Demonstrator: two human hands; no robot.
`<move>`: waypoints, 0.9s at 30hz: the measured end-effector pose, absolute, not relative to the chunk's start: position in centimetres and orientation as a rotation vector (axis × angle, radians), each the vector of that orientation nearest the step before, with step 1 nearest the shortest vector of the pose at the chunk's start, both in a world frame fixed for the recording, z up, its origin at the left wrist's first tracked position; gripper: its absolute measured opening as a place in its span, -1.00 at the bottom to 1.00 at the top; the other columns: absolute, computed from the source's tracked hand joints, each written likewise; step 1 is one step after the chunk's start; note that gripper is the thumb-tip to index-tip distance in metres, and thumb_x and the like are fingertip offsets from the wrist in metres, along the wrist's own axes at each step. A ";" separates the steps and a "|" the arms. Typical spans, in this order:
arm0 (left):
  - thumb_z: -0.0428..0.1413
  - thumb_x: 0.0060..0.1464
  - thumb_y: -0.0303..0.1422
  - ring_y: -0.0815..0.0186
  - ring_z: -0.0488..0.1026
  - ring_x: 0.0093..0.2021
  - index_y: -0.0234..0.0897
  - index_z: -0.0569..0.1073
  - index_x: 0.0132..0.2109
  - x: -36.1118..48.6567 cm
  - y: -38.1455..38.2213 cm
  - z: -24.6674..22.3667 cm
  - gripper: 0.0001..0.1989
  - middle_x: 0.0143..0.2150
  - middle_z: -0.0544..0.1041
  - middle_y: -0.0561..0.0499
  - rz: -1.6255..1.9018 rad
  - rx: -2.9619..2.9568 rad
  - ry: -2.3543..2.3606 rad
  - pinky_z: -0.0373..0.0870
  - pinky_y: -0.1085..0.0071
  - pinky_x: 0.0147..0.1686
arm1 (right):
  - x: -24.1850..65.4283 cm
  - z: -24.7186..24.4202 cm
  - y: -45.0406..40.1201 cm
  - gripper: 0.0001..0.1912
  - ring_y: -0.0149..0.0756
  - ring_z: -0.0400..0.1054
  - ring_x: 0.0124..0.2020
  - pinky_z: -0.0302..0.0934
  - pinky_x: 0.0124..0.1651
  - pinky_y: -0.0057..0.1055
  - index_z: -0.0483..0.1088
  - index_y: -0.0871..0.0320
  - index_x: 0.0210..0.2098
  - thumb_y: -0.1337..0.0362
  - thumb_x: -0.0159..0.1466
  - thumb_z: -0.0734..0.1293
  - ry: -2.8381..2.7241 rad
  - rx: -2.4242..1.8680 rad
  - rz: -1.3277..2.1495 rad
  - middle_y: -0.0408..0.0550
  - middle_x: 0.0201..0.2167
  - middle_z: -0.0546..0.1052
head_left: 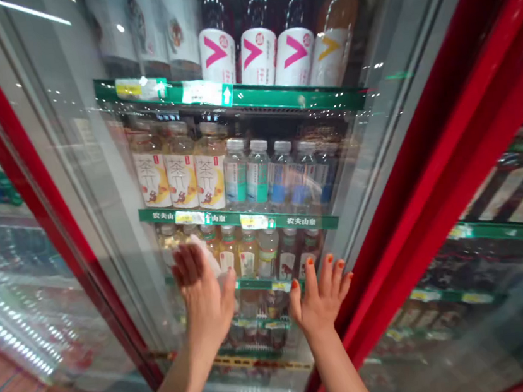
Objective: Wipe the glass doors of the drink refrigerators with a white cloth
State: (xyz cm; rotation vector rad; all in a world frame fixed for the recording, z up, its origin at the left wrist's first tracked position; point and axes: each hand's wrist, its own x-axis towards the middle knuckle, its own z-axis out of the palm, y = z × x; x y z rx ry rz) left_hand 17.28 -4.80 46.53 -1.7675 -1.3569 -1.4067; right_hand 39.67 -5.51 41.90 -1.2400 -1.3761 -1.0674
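Our open left hand (205,298) and right hand (319,300) stand well apart against the glass cooler door (73,181) (bottles (235,180) shelved behind it, none in hand).

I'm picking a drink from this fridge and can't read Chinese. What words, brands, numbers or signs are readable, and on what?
"农夫山泉" on the green shelf strip
"茶π" on the tea bottle labels
Pink ">" marks, not words, on the white bottle labels
Shelf price tags: too small to read
Print on the other bottles: too blurred to read
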 end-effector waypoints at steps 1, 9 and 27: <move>-0.06 0.51 -0.14 0.05 -0.53 0.70 -0.34 -0.40 0.66 17.2 -4.3 48.5 -0.11 0.70 -0.45 -0.25 -1.468 -1.729 -1.377 -0.41 -0.07 0.66 | 39.5 41.8 -5.3 -0.14 0.17 -0.25 0.70 -0.09 0.59 0.43 -0.09 0.06 0.66 0.23 0.46 0.28 -1.360 -1.231 -1.085 0.13 0.69 -0.13; -0.06 0.52 -0.17 0.29 -0.37 0.71 -0.17 -0.21 0.67 21.4 -4.7 50.4 -0.22 0.70 -0.08 0.04 -1.127 -1.966 -0.874 -0.45 0.16 0.67 | 39.3 41.9 -5.1 -0.14 0.16 -0.24 0.70 -0.10 0.60 0.38 -0.08 0.06 0.66 0.23 0.44 0.25 -1.346 -1.248 -1.083 0.11 0.70 -0.13; 0.06 0.45 -0.31 0.21 -0.31 0.70 0.02 -0.16 0.67 16.5 -5.3 44.0 -0.17 0.63 0.17 0.04 -1.094 -2.023 -1.043 -0.51 -0.02 0.67 | 39.2 41.6 -5.1 -0.08 0.18 -0.13 0.68 -0.06 0.59 0.33 -0.06 0.02 0.65 0.23 0.38 0.30 -1.344 -1.284 -1.062 0.18 0.66 0.04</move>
